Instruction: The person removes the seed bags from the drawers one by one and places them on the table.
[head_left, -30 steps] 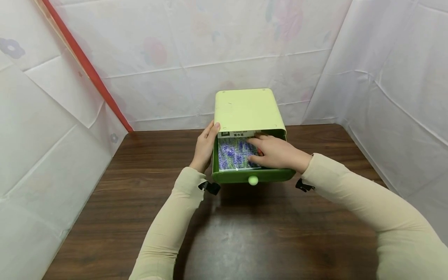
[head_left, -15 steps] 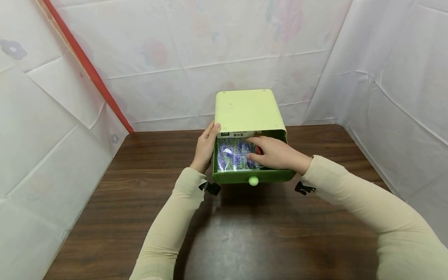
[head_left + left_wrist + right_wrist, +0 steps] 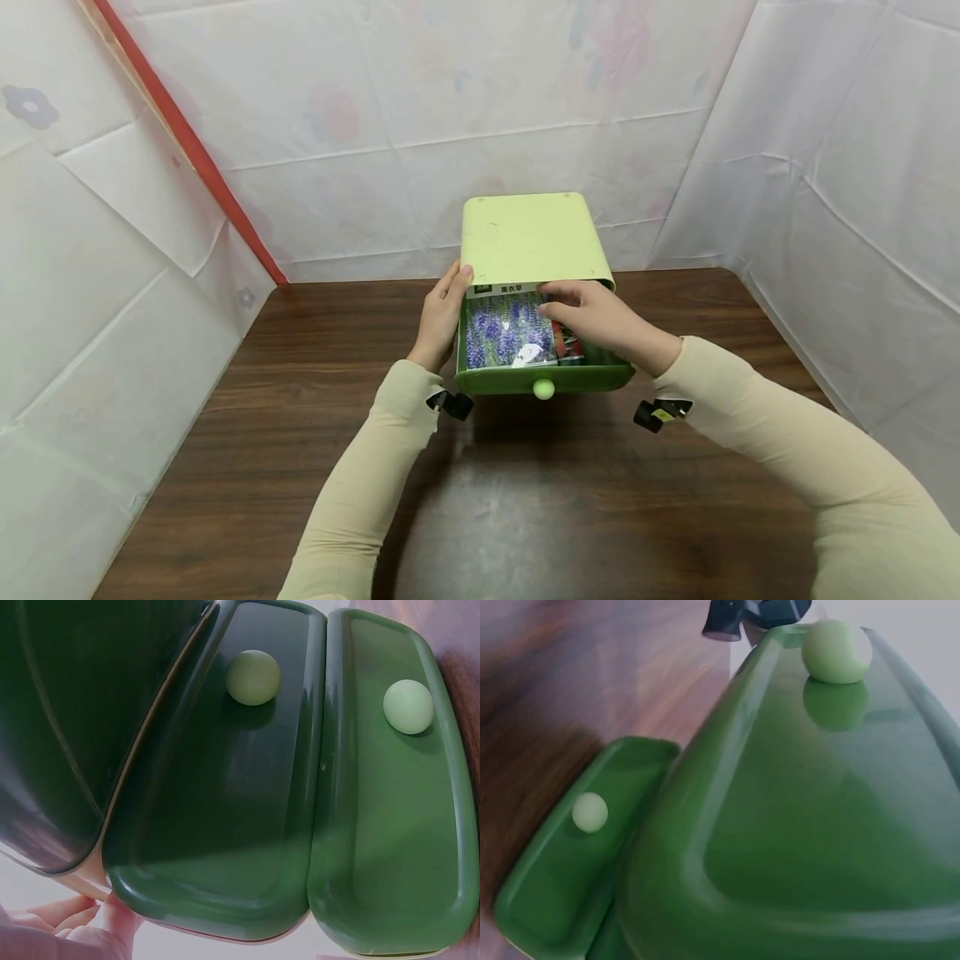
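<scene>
In the head view a small drawer cabinet [image 3: 536, 237] with a pale green top stands on the table, its dark green top drawer [image 3: 506, 382] pulled out. A flower seed packet [image 3: 502, 333] with a lavender picture lies in the drawer. Beside it, a packet with red flowers [image 3: 567, 343] shows partly. My left hand [image 3: 438, 321] rests against the cabinet's left side, thumb at the front top corner. My right hand [image 3: 600, 317] is over the drawer, fingertips and thumb at the lavender packet's upper right. Its fingers are not visible in the right wrist view.
Two lower drawers, each with a round knob, are closed in the left wrist view: a middle drawer [image 3: 217, 787] and a bottom drawer [image 3: 397, 810]. The dark wooden table [image 3: 525, 517] extends in front. White sheeting [image 3: 337, 200] hangs behind and at both sides.
My right hand has shifted slightly up and to the right, uncovering more of the red flower packet and the drawer's right part. My left hand stays at the cabinet's side.
</scene>
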### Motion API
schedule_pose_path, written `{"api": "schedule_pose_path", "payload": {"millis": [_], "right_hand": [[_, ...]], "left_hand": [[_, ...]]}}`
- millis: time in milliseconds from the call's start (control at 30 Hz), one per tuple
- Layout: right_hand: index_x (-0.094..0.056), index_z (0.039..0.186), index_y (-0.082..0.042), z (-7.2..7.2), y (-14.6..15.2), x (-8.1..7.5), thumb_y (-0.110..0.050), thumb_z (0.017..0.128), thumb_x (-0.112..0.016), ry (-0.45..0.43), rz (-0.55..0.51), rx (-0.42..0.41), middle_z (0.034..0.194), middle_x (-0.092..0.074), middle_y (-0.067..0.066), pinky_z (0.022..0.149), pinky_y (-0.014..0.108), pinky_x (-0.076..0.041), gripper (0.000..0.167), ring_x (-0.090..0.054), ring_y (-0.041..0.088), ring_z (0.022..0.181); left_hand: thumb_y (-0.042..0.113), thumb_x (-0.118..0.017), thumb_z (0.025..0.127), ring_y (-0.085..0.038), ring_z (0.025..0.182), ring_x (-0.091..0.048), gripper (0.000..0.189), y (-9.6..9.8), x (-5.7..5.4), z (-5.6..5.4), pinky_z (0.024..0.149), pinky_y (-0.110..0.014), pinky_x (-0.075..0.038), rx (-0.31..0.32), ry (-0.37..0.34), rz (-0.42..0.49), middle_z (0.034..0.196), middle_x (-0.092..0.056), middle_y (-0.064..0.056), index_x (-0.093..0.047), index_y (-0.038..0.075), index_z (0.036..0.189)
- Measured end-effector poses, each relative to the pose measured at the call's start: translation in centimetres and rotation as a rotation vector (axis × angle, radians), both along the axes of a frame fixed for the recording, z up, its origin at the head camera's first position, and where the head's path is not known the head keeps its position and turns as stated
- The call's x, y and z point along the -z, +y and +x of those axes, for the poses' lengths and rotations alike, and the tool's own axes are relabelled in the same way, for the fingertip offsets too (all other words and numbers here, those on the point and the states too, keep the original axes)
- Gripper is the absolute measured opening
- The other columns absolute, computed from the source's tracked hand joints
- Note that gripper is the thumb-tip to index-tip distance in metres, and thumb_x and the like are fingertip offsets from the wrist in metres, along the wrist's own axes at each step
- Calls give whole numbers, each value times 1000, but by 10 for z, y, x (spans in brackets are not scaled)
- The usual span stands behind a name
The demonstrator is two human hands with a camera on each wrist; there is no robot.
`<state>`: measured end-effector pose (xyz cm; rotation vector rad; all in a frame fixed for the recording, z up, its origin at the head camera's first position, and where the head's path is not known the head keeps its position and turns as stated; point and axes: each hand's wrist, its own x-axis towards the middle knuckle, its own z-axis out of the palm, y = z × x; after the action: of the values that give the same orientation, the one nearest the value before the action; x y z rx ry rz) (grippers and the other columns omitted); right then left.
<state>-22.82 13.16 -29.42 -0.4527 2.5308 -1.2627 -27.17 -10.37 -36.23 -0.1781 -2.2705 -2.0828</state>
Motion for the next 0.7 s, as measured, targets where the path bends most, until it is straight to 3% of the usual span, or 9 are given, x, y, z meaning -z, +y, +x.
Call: {"api": "schedule_pose_path", "payload": {"millis": [33,67,233,367,500,600,667,700], "right_hand": [[-40,150,-10,0,1,1,-30,102,-51,-8,-18,6,154,-41,10,111,52,-39,53,-42,29,140],[-39,151,-9,0,2,1,-29,102,-51,-27,-46,10,154,-41,11,113,53,-37,54,-42,30,140],[-29,154,-3,0,4,3,-24,102,-51,-131,-184,29,156,-35,18,112,46,-41,59,-47,33,136],[-18,156,-2,-2,3,4,-18,103,-49,-197,-272,37,161,-22,19,111,44,-43,63,-43,36,139],[-10,157,-1,-4,2,4,-14,103,-47,-241,-291,33,163,-12,19,109,44,-44,67,-39,39,140],[-7,156,3,-6,2,5,-12,103,-46,-295,-274,32,161,-18,24,107,43,-46,68,-42,40,137],[-7,155,5,-8,1,7,-10,102,-45,-331,-267,23,152,-32,27,102,39,-50,67,-60,33,113],[-7,155,5,-8,1,8,-9,102,-45,-347,-261,19,141,-42,26,96,36,-52,67,-62,27,96]], "left_hand": [[60,-46,97,-14,151,-19,72,0,0,0,123,-40,-21,3,-2,1,163,-22,5,-25,26,156],[59,-46,98,-14,151,-18,70,0,0,0,123,-40,-21,5,-3,2,163,-22,6,-25,27,156],[55,-46,99,-14,151,-18,67,0,0,-1,123,-41,-22,10,-5,0,163,-21,5,-24,27,156],[58,-46,98,-13,151,-18,68,0,1,-1,123,-39,-21,3,-7,-1,163,-22,6,-25,28,156],[64,-47,95,-13,150,-20,73,1,0,-1,122,-40,-23,-10,-7,-4,162,-24,8,-28,29,155],[67,-47,94,-14,150,-21,75,2,0,0,122,-41,-23,-15,-5,-7,162,-25,8,-29,28,155],[66,-46,94,-14,150,-21,74,2,0,1,122,-41,-23,-15,-5,-7,161,-26,9,-29,28,155],[65,-46,94,-13,150,-21,73,2,0,1,122,-40,-23,-15,-5,-7,161,-26,9,-29,29,155]]}}
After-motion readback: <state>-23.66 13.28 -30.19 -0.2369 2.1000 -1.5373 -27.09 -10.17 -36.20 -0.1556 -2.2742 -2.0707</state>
